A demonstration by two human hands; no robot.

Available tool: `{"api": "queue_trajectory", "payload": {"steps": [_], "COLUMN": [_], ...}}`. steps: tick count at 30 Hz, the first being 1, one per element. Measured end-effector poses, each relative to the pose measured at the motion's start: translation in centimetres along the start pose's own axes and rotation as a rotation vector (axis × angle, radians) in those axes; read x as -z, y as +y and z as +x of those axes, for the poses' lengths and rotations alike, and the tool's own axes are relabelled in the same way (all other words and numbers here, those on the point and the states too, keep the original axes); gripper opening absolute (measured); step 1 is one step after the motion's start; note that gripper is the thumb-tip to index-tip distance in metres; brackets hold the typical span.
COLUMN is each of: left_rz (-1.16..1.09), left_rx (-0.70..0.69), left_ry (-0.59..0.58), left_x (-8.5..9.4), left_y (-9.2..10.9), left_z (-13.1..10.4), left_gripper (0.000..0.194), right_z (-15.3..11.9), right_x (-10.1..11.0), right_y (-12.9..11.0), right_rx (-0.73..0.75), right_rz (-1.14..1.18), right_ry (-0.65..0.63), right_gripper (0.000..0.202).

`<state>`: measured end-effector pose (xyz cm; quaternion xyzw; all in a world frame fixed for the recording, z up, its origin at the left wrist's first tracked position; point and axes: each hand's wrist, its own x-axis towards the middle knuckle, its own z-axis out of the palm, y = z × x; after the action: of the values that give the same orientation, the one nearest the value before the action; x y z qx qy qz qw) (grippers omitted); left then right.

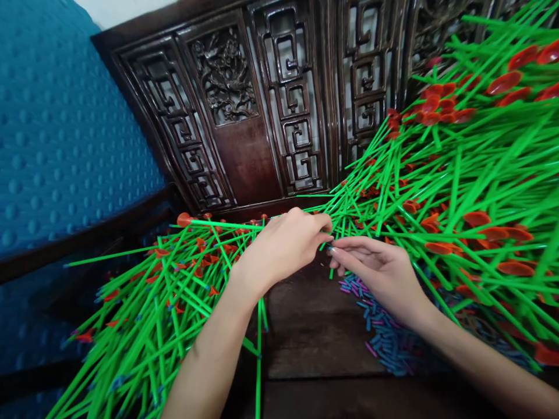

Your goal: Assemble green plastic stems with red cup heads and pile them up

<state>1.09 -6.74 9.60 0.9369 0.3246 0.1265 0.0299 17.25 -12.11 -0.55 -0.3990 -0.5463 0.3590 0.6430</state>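
Observation:
My left hand (299,233) is closed around a thin green plastic stick (222,224) with a red cup (184,220) on its far left end. The stick passes behind my left hand, toward the fingertips of my right hand (378,265). There my right thumb and fingers pinch a small dark blue piece (331,245), seemingly a short tube, at or close to the stick's end. Whether piece and stick touch is hidden by the fingers. Below my right hand lies a heap of short blue and purple tubes (388,343) on the dark wooden surface (314,326).
To the left spreads a pile of green sticks (152,314) with red cups, some tipped blue. A taller pile of sticks (489,186) fills the right side. Behind rises a carved wooden backrest (248,157); a blue bumpy sheet (65,128) hangs at left.

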Motion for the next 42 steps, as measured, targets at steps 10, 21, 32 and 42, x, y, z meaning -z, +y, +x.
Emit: {"api": "queue_trajectory", "payload": {"steps": [10,21,32,42], "left_rz": [-0.068,-0.082,-0.12,-0.156], "left_rx": [-0.075,-0.082,-0.138,-0.13], "left_ry": [-0.01,-0.032,-0.067,-0.075], "left_x": [-0.04,0.0,-0.05,-0.15], "left_y": [0.24,0.34,0.02,-0.21], "left_z": [0.07,0.05,0.04,-0.02], "left_gripper": [0.018,0.019,0.018,0.019], "right_z": [0.16,0.22,0.32,0.24], "right_x": [0.1,0.12,0.28,0.21], "right_y": [-0.12,-0.25,-0.33,-0.29], "right_rx": [-0.004,-0.01,-0.063,-0.073], "right_rz": [0.067,0.168,0.238,0.28], "right_ry": [0.074,0.1,0.083,0.036], "right_gripper": [0.024,0.024,0.021,0.017]}}
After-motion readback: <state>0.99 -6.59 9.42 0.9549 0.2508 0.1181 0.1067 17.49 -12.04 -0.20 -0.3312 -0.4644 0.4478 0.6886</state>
